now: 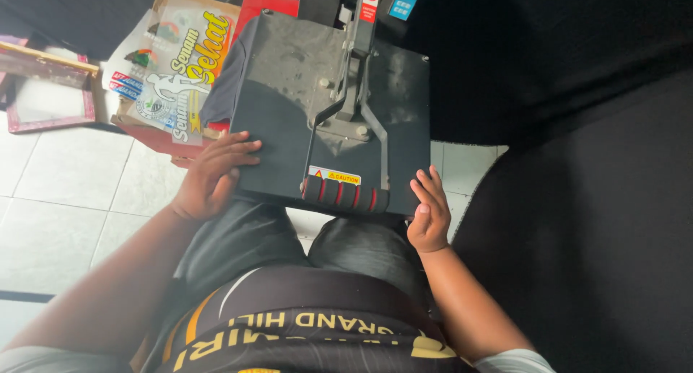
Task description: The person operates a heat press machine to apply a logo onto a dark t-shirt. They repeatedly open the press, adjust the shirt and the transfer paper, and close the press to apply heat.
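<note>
The heat press (289, 91) sits right in front of the seated person, its flat dark upper plate tilted a little so that the near edge hangs over the person's knees. The left hand (213, 174) is laid on the plate's near left corner, fingers spread and curled over the edge, touching the metal but not pinching anything. The right hand (429, 214) rests against the near right corner, fingers straight and close together, the thumb tucked along the side; it holds nothing either. Between the two hands, along the near edge, runs the handle grip (345, 194), a black padded bar with red rings, joined to a lever arm (354, 77) that climbs toward the far side of the plate. Neither hand is on that grip. A dark cloth (220, 84) pokes out from under the plate's left edge. Just beside that, to the far left, stands a cardboard box (170, 55) with printed sheets on top, touching or nearly touching the press, so the left side is crowded. Farther left a wooden frame (47, 88) lies on the white tiled floor (65, 200), which has open tiles near the person's left arm. To the right a mass of black fabric (577, 200) fills the scene, coming close to the plate's right edge with only a thin strip of tile showing between them.
</note>
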